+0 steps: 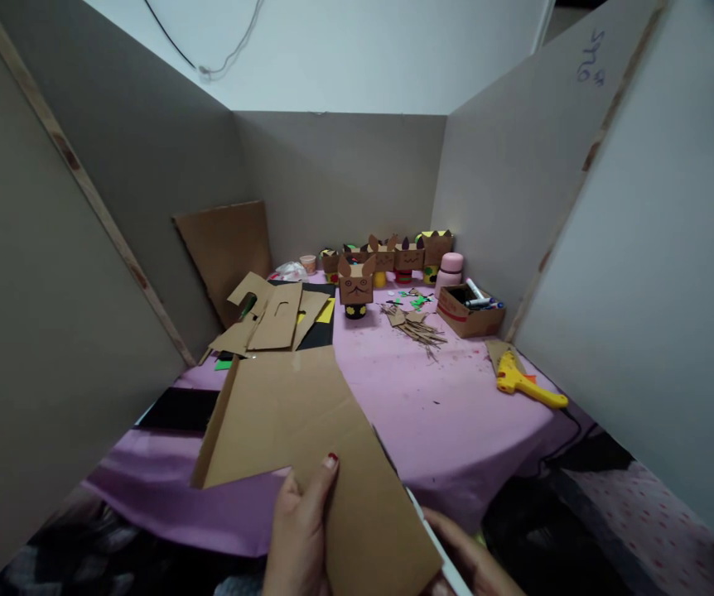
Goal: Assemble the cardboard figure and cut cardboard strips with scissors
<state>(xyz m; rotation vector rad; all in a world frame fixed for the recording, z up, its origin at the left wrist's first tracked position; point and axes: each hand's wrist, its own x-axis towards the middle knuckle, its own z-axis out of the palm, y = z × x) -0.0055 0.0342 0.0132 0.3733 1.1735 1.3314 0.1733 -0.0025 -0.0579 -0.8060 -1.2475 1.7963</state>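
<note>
A large brown cardboard sheet [307, 439] is held over the near edge of the purple-covered table [456, 414]. My left hand [300, 530] grips its lower left edge, thumb on top of the board. My right hand [472, 559] is under the sheet's lower right corner, mostly hidden, and seems to support it from below together with a thin white strip.
Cut cardboard pieces [270, 319] lie at the back left. Several cardboard animal figures [357, 285] stand at the back. A small box with markers [469, 310], cardboard scraps [416, 327], a pink bottle [450, 271] and a yellow glue gun [522, 381] are on the right. Grey partition walls enclose the table.
</note>
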